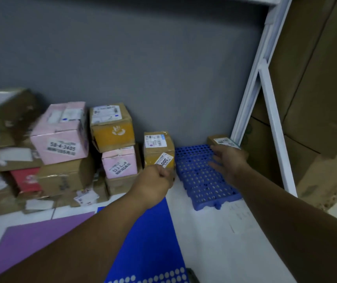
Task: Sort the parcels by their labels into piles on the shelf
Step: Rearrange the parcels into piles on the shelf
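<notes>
While left hand [155, 180] curls its fingers on the lower edge of the yellow parcel [158, 149], just left of the blue pallet [200, 184], right hand [230, 162] hovers over the pallet, fingers spread. Best approach imo: check label [164, 159] first, then support w/ both hands.

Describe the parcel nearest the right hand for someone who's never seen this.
Follow the white shelf upright on the right down to the blue perforated pallet. At its far right corner, against the grey wall, sits a small low brown parcel with a white label on top. The yellow parcel that the left hand grips, left of the pallet, stands much taller.
</notes>
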